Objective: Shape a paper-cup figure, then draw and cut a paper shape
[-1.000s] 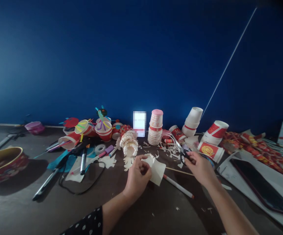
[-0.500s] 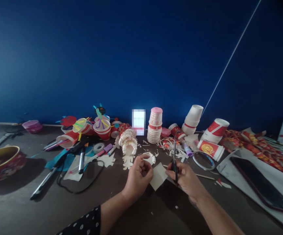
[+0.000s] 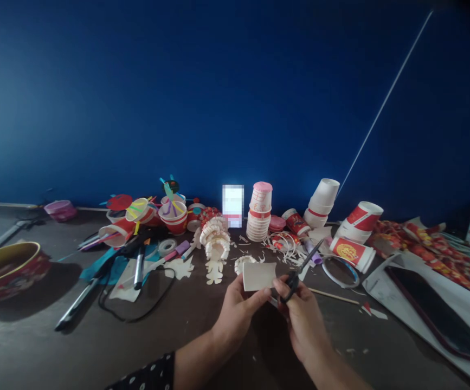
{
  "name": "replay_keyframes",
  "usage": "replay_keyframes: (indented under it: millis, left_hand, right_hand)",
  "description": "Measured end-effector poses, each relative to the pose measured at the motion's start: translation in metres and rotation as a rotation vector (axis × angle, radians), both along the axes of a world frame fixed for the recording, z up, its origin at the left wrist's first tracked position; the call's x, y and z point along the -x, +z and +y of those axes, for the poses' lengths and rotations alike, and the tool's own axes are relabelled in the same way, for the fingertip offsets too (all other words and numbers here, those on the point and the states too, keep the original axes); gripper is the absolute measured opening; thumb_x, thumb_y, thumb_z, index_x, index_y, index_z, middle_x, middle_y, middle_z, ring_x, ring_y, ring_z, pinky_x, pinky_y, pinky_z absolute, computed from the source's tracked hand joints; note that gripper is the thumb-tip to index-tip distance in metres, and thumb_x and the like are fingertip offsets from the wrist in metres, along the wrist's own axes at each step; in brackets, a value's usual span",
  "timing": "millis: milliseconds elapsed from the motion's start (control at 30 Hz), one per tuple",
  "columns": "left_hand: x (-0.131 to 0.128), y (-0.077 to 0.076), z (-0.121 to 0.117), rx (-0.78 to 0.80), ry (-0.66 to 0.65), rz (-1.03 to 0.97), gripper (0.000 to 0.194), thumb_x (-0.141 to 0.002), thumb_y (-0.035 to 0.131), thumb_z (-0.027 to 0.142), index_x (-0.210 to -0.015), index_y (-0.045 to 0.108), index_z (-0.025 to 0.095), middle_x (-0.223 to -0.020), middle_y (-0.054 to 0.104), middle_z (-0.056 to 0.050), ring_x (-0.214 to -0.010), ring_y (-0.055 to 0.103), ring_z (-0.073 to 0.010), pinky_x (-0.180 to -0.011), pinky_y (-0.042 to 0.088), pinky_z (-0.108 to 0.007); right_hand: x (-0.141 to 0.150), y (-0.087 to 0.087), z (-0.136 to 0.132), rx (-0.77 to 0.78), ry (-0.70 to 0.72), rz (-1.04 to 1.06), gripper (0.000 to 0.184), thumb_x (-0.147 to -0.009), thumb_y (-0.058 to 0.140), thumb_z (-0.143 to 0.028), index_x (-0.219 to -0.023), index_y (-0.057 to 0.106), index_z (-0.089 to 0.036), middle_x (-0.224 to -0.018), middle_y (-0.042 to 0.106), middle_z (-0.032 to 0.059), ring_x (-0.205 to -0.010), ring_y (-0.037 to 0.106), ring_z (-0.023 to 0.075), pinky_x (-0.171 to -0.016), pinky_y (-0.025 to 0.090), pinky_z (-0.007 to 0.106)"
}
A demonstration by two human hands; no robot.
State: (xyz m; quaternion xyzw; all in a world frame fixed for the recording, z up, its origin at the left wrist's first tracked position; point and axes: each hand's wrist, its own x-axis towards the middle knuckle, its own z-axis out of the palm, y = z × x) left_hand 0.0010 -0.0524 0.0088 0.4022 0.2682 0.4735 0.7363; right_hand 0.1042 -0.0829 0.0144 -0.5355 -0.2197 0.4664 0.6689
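A small, slightly curved piece of white paper (image 3: 259, 276) is pinched between the thumb and fingers of my left hand (image 3: 237, 309). My right hand (image 3: 302, 314) is closed around a pair of dark scissors (image 3: 302, 268), whose blades point up and away to the right. The right thumb also touches the paper's right edge. Just behind the paper lies a curved white paper piece with a cut fringe (image 3: 243, 262), partly hidden. Further left stands a layered, curled white paper construction (image 3: 215, 244).
Behind are a stack of paper cups (image 3: 259, 219), more white cups (image 3: 321, 203) and a lit, blurred screen (image 3: 233, 206). Tape rolls (image 3: 340, 272), a wooden stick (image 3: 336, 296) and a phone (image 3: 438, 309) lie at right. A marker (image 3: 139, 265), a black cord (image 3: 145, 318) and a bowl (image 3: 7, 276) sit at left.
My left hand has lifted and turned the paper, which now faces me as a rectangle. My right hand has come closer, and the scissors have tilted from upright to the right.
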Motion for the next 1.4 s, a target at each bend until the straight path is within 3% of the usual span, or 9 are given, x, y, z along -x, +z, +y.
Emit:
replay_keyframes:
  millis: [200, 333, 467, 667, 867, 1100, 1400]
  left_hand:
    - [0.001, -0.008, 0.01, 0.085, 0.118, 0.025, 0.034, -0.061, 0.067, 0.032, -0.085, 0.058, 0.009, -0.081, 0.065, -0.01, -0.073, 0.06, -0.0191, -0.073, 0.044, -0.032]
    - [0.002, -0.006, 0.011, 0.15, 0.136, 0.004, 0.032, -0.058, 0.068, 0.032, -0.081, 0.06, 0.01, -0.079, 0.065, -0.009, -0.072, 0.06, -0.0193, -0.069, 0.045, -0.03]
    - [0.003, -0.002, 0.012, 0.234, 0.165, 0.017, 0.027, -0.057, 0.068, 0.028, -0.077, 0.06, 0.013, -0.073, 0.065, -0.005, -0.062, 0.058, -0.0139, -0.057, 0.043, -0.023]
    - [0.004, -0.001, 0.014, 0.245, 0.158, -0.008, 0.021, -0.057, 0.066, 0.026, -0.072, 0.059, 0.013, -0.068, 0.064, -0.003, -0.062, 0.058, -0.0138, -0.059, 0.043, -0.023]
    - [0.004, 0.002, 0.011, 0.217, 0.082, -0.039, 0.024, -0.061, 0.065, 0.028, -0.076, 0.056, 0.012, -0.07, 0.062, -0.005, -0.057, 0.056, -0.0136, -0.053, 0.042, -0.025]
    - [-0.001, -0.005, 0.001, 0.167, 0.01, -0.062, 0.023, -0.06, 0.067, 0.022, -0.077, 0.055, 0.013, -0.064, 0.057, -0.001, -0.057, 0.053, -0.0101, -0.056, 0.039, -0.021]
    - [-0.005, -0.001, 0.001, 0.28, 0.103, -0.015, 0.024, -0.061, 0.066, 0.032, -0.063, 0.051, 0.013, -0.05, 0.051, 0.003, -0.044, 0.047, -0.008, -0.048, 0.038, -0.021]
  right_hand:
    - [0.004, -0.009, 0.001, 0.011, 0.043, -0.113, 0.022, -0.061, 0.068, -0.031, -0.072, 0.053, -0.019, -0.051, 0.049, -0.0072, -0.046, 0.045, 0.0069, -0.043, 0.033, 0.016]
    - [0.006, -0.01, 0.0, -0.004, 0.086, -0.156, 0.024, -0.059, 0.069, -0.031, -0.072, 0.054, -0.018, -0.051, 0.048, -0.0069, -0.048, 0.044, 0.0084, -0.042, 0.032, 0.018]
    - [0.008, -0.008, -0.001, 0.011, 0.127, -0.17, 0.023, -0.058, 0.07, -0.031, -0.07, 0.055, -0.018, -0.05, 0.046, -0.0073, -0.044, 0.039, 0.0067, -0.041, 0.031, 0.017]
    - [0.008, -0.009, -0.001, 0.041, 0.128, -0.117, 0.027, -0.056, 0.071, -0.033, -0.073, 0.056, -0.017, -0.049, 0.047, -0.0075, -0.042, 0.039, 0.0066, -0.04, 0.029, 0.018]
    - [0.006, -0.008, -0.002, 0.013, 0.247, -0.084, 0.021, -0.063, 0.066, -0.033, -0.066, 0.057, -0.014, -0.051, 0.053, -0.0045, -0.037, 0.034, 0.0043, -0.038, 0.023, 0.019]
    - [0.006, -0.004, 0.0, 0.008, 0.118, 0.118, 0.02, -0.057, 0.07, -0.028, -0.057, 0.056, -0.015, -0.046, 0.051, -0.0057, -0.039, 0.036, 0.0047, -0.039, 0.025, 0.018]
    - [0.011, -0.01, -0.004, 0.012, 0.207, 0.074, 0.018, -0.059, 0.068, -0.029, -0.062, 0.057, -0.016, -0.048, 0.046, -0.0075, -0.04, 0.032, 0.0037, -0.039, 0.024, 0.017]
